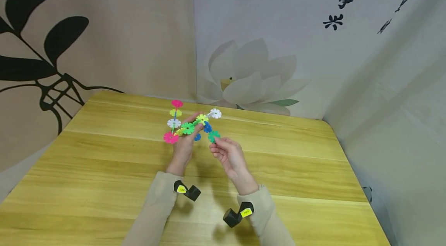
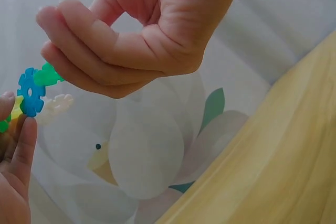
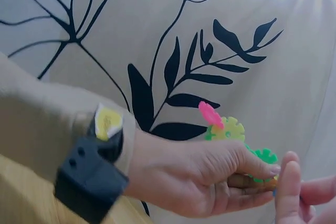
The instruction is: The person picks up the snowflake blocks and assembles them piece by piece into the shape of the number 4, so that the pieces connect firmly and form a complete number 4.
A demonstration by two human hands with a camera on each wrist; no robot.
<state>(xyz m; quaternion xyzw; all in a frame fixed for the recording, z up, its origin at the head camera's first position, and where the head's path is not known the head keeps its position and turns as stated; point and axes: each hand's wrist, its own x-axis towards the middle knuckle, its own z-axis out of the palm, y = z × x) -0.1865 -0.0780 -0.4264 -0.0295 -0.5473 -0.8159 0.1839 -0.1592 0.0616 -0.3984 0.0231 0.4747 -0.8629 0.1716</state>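
Observation:
My left hand grips a chain of joined plastic snowflake discs over the table. Pink, white, yellow and green discs make up its left side. A yellow disc sits near the thumb, with a white disc beyond it. Between thumb and fingers, my right hand pinches a green snowflake disc below a blue disc of the chain. In the left wrist view that green disc overlaps the blue disc's upper edge; the right fingers partly hide it.
Beneath both hands lies a wooden table. A printed curtain hangs behind its back edge, and another stretch of cloth runs along the right side. Each sleeve carries a small black wrist camera.

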